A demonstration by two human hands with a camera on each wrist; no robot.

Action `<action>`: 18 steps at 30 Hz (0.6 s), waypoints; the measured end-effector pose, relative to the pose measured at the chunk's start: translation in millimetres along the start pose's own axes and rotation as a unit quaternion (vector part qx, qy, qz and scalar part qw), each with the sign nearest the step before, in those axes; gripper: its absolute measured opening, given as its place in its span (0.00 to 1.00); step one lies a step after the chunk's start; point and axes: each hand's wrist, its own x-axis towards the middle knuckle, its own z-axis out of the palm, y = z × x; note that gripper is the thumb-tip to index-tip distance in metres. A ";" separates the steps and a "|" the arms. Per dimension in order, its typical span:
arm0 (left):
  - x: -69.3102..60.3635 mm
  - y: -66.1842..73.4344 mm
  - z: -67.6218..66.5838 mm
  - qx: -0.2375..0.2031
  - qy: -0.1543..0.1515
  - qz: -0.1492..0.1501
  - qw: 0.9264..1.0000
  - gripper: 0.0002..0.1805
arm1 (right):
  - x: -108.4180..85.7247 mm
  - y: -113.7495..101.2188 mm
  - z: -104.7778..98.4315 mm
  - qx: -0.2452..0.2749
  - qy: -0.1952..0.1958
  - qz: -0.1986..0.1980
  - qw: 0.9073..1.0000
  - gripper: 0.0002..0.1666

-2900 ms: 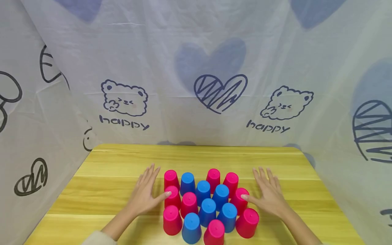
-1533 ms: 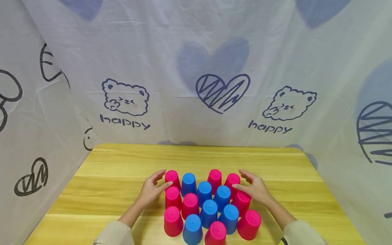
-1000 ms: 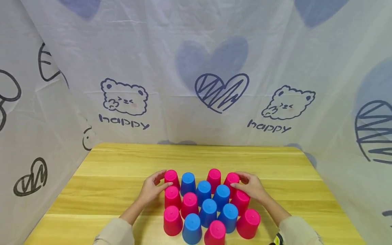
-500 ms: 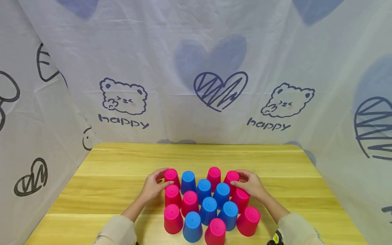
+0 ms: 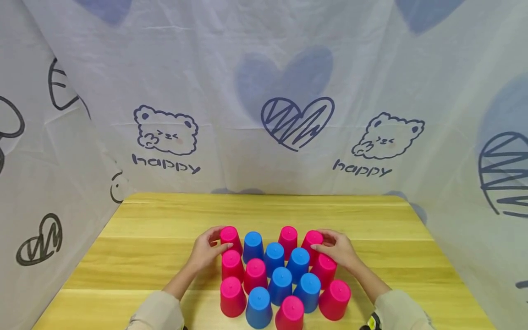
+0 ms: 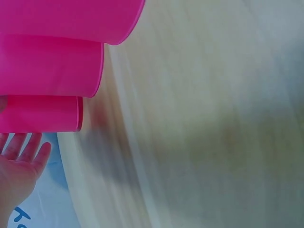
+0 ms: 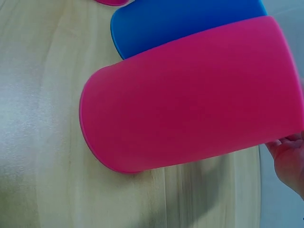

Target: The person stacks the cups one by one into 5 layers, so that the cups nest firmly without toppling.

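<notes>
Pink and blue plastic cups stand upside down in a cluster on the wooden table (image 5: 156, 220). At the back left, my left hand (image 5: 205, 251) grips a pink cup (image 5: 229, 236), thumb in front and fingers behind. My right hand (image 5: 340, 250) holds another pink cup (image 5: 312, 239) at the back right the same way. In the left wrist view, the left hand (image 6: 19, 173) shows beyond the held pink cup (image 6: 42, 114). A large pink cup (image 7: 190, 99) fills the right wrist view and hides most of the right hand (image 7: 290, 164).
Between the held cups stand a blue cup (image 5: 253, 247) and a pink cup (image 5: 288, 238). Nearer are more cups, including a blue one (image 5: 258, 308) and a pink one (image 5: 334, 300). A white patterned cloth (image 5: 231, 160) hangs behind and beside the table.
Both hands came in from the sides with spread fingers and took hold of the back corner pink cups. The left one has just shifted slightly to the left. The other cups stay put.
</notes>
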 end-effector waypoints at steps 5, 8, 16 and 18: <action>3.8 2.6 -1.8 0.005 0.002 0.005 1.000 0.25 | 0.0 1.0 -1.4 -0.007 0.003 -0.009 1.000 0.29; 6.9 4.1 -1.8 0.011 0.002 0.013 1.000 0.25 | 0.1 -0.3 -1.4 -0.013 0.002 -0.007 1.000 0.29; 18.4 5.5 0.3 0.032 0.000 0.025 0.999 0.25 | -0.1 -2.7 -0.4 -0.019 0.005 -0.002 1.000 0.29; 21.3 6.5 0.9 0.038 -0.003 0.029 0.999 0.25 | 0.1 -2.6 -0.2 -0.019 0.005 -0.002 1.000 0.29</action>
